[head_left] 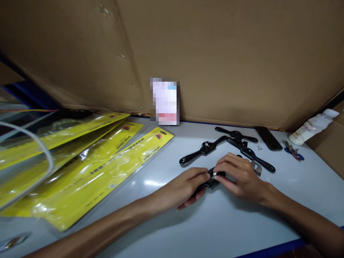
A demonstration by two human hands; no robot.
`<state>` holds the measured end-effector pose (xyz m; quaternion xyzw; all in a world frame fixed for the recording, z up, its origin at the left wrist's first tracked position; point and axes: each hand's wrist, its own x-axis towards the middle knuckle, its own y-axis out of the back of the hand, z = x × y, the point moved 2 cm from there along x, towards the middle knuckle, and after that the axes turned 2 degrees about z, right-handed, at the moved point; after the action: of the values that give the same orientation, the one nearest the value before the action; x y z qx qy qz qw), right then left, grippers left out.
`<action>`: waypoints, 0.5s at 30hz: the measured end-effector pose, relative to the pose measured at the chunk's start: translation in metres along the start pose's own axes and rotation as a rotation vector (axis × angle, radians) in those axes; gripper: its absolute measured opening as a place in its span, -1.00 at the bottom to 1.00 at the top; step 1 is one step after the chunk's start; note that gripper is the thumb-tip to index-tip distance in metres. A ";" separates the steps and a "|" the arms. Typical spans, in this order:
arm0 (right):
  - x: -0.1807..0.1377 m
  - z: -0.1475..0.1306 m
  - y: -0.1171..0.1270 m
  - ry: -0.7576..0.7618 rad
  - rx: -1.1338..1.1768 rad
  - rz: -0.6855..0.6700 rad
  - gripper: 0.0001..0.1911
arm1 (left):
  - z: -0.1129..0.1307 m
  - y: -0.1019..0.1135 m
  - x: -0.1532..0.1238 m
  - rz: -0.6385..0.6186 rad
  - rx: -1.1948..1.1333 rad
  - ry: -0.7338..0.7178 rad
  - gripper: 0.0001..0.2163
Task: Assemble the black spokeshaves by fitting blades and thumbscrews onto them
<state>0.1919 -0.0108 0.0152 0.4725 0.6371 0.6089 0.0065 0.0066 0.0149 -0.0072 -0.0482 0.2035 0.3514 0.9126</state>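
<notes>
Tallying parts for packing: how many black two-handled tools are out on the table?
4: the held tool between left hand and right hand; behind them lie the left tool, rear tool, right tool. Hands may hide more.

Left hand (185, 188) beside right hand (240, 177), curled.

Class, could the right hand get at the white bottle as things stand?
Probably yes: between the right hand and the bottle lie only flat things, like the phone, that it could pass over. But its fingers first must release the black tool.
</notes>
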 end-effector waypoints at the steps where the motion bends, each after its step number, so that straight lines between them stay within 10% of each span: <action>1: 0.000 0.000 0.000 -0.001 -0.007 -0.005 -0.90 | 0.000 0.000 0.001 -0.014 -0.007 0.002 -0.72; 15: 0.001 -0.002 0.004 -0.017 -0.062 -0.072 -0.78 | -0.002 0.000 0.003 -0.038 0.028 0.031 -0.67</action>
<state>0.1926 -0.0119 0.0196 0.4541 0.6343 0.6237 0.0483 0.0076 0.0166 -0.0098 -0.0449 0.2216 0.3302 0.9165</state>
